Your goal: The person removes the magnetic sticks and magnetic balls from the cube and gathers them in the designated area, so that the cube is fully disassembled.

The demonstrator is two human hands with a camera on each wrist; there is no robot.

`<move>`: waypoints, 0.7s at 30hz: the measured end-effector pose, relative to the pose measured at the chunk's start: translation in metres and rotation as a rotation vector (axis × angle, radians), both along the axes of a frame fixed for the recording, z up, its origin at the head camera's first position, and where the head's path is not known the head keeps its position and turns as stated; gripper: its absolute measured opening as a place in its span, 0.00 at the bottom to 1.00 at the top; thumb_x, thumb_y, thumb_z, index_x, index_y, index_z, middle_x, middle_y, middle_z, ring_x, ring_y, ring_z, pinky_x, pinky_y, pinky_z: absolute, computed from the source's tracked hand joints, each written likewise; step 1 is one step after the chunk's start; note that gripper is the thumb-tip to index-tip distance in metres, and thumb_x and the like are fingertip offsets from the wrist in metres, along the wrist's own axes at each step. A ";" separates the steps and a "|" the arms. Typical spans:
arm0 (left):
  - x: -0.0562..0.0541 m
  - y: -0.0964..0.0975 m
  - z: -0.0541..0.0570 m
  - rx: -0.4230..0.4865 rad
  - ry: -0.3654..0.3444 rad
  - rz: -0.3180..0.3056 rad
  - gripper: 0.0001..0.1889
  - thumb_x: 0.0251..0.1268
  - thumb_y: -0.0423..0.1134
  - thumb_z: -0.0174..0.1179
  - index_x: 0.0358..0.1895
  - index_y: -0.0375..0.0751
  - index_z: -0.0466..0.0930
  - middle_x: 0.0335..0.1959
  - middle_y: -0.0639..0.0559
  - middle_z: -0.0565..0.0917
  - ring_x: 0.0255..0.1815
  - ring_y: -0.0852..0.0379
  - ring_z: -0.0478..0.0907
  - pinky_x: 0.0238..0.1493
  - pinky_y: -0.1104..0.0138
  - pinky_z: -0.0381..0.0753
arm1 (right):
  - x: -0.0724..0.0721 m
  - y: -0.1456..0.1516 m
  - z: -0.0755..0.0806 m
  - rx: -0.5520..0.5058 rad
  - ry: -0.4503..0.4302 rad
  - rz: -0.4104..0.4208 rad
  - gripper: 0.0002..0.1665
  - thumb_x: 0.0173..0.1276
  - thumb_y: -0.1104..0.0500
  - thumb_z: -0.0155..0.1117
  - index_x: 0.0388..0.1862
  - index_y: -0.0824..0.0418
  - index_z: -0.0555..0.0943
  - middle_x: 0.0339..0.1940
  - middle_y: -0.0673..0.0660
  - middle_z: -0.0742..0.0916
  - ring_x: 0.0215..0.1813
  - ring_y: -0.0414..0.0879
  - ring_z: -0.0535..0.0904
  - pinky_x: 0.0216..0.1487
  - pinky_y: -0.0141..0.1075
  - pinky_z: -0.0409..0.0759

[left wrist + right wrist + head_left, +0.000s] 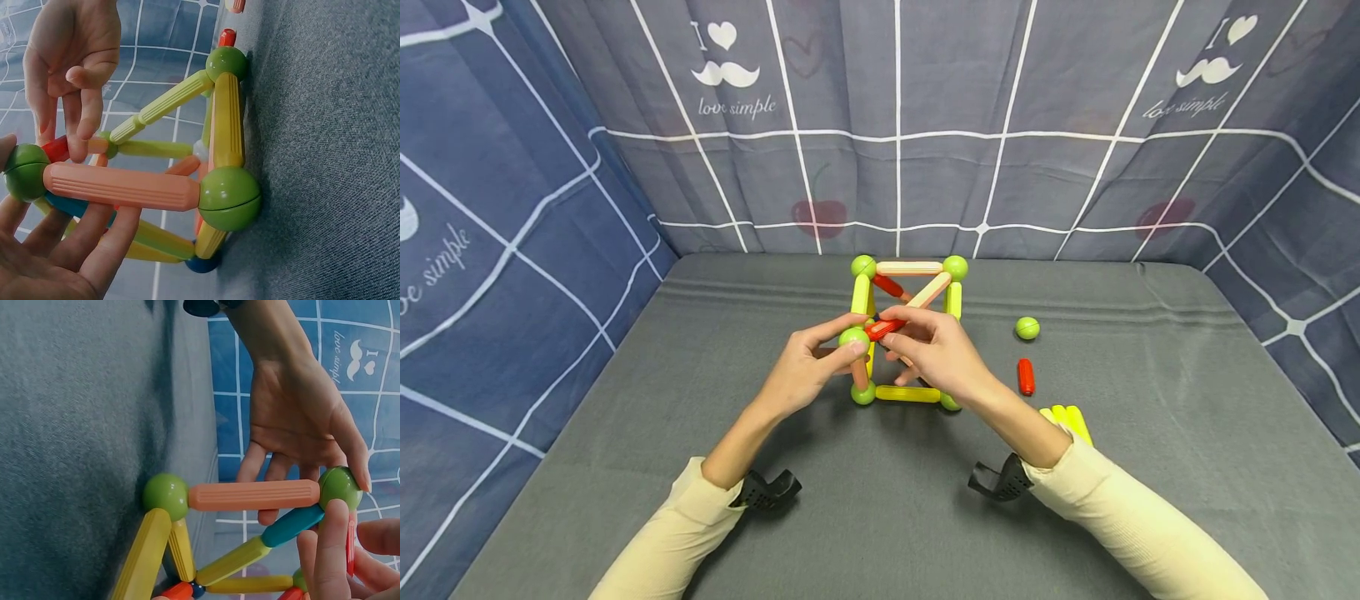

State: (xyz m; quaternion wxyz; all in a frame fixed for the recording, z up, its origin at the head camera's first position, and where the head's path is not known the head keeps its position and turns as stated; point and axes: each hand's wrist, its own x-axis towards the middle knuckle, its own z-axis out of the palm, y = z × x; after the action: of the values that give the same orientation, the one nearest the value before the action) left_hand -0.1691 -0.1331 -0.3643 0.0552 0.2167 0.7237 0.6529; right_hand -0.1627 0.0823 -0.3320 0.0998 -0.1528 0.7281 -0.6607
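Observation:
A frame of coloured sticks and balls stands on the grey surface. My left hand point(797, 371) pinches a green ball point(853, 337) at its raised near-left corner, seen also as a green ball point(340, 487) in the right wrist view. From this ball a salmon stick point(125, 186) runs down to a lower green ball point(230, 198). My right hand point(942, 348) pinches a red stick point(883, 329) whose end is right at the held ball. A pale stick point(929, 290) lines up beyond it toward the back-right green ball point(955, 267). A blue stick point(292, 526) also meets the held ball.
Right of the frame lie a loose green ball point(1027, 327), a short red stick point(1026, 377) and several yellow sticks point(1067, 421), partly behind the right forearm. A patterned curtain point(947, 108) closes off the back and sides. Black straps point(771, 490) circle both wrists.

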 end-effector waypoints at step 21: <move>-0.001 0.000 0.000 0.016 0.020 -0.007 0.21 0.71 0.36 0.61 0.65 0.33 0.74 0.62 0.35 0.76 0.47 0.29 0.81 0.46 0.57 0.84 | 0.018 0.001 -0.008 -0.204 -0.081 0.011 0.25 0.71 0.70 0.59 0.67 0.64 0.72 0.57 0.66 0.79 0.49 0.51 0.80 0.41 0.47 0.86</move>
State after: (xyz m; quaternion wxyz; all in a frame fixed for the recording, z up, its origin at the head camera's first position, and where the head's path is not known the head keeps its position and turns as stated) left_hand -0.1698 -0.1327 -0.3641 0.0482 0.2263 0.7181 0.6563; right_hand -0.1450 0.0834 -0.3401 0.1169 -0.1394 0.6515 -0.7365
